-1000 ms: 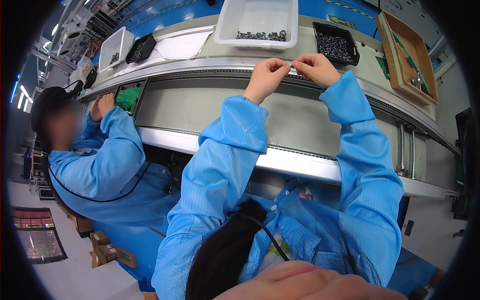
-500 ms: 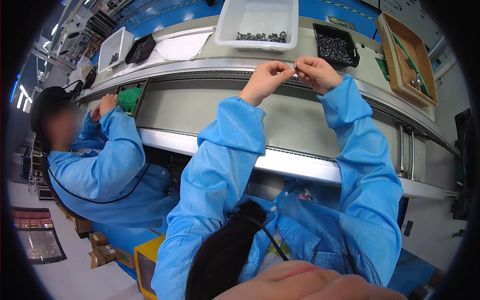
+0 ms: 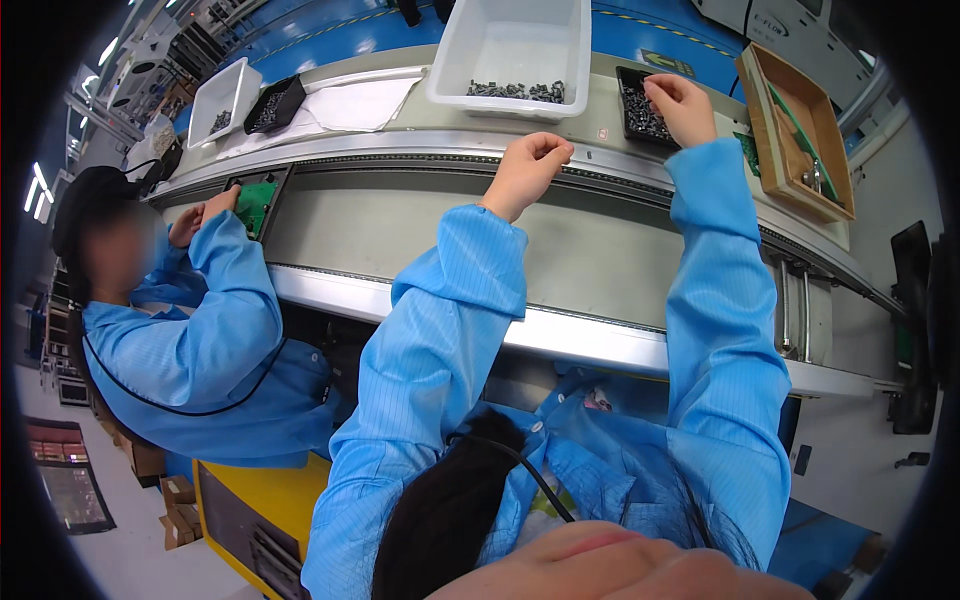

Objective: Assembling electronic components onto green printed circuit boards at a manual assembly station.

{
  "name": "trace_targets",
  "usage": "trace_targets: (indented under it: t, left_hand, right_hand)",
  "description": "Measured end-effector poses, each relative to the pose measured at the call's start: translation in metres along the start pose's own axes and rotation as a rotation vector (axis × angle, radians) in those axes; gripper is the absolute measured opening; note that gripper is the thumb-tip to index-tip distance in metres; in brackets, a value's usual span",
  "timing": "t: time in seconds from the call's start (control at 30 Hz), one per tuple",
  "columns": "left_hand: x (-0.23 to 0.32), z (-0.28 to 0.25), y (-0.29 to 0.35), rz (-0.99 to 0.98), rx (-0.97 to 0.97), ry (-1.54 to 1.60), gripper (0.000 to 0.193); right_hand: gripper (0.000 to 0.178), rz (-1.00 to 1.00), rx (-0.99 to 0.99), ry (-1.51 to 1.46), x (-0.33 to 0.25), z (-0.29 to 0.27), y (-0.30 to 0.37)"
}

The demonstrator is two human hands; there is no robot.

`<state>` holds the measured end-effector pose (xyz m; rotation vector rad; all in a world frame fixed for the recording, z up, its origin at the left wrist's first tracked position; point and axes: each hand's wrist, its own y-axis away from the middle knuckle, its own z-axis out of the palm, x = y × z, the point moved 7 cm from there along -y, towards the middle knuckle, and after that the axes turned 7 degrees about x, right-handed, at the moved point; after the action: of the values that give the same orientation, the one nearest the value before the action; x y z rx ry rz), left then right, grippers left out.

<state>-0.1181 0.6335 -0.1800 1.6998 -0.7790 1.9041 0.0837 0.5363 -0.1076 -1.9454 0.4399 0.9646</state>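
My left hand (image 3: pixel 527 172) is over the far rail of the conveyor (image 3: pixel 400 150), thumb and forefinger pressed together. Whatever may be in that pinch is too small to make out. My right hand (image 3: pixel 684 110) reaches over a black tray (image 3: pixel 630 128) of small dark electronic parts (image 3: pixel 640 108). Its thumb and forefinger are drawn together above the parts; their tips hide whatever they may hold. Left of the tray stands a white plastic bin (image 3: pixel 510 45), with a layer of small dark parts (image 3: pixel 520 91) on its bottom.
A wooden box (image 3: pixel 795 130) with a green board inside stands at the far right. On the left, a co-worker in a blue smock (image 3: pixel 200 350) handles a green circuit board (image 3: pixel 256 207). Another white bin (image 3: pixel 226 100), a black tray (image 3: pixel 275 104) and white sheets (image 3: pixel 355 103) lie beyond the rail.
My hands were together, fingertips meeting at a small dark part. They have since separated: the right moved right and away to the black tray, while the left stayed near the rail.
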Motion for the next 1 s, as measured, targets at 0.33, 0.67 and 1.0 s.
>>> trace_targets:
  t: [0.33, 0.67, 1.0]
  left_hand:
    - [-0.003, -0.003, -0.003, 0.040, -0.001, -0.028, 0.015]
    - [-0.001, -0.003, -0.004, 0.084, 0.002, -0.030, 0.015]
    - [0.002, -0.006, -0.009, 0.107, -0.003, -0.065, 0.015]
  right_hand:
    - [0.017, -0.354, -0.292, 0.515, -0.012, 0.076, 0.056]
    - [0.015, -0.260, -0.397, 0.836, 0.016, 0.102, 0.055]
    - [0.018, -0.439, -0.052, 0.576, -0.035, 0.053, -0.025]
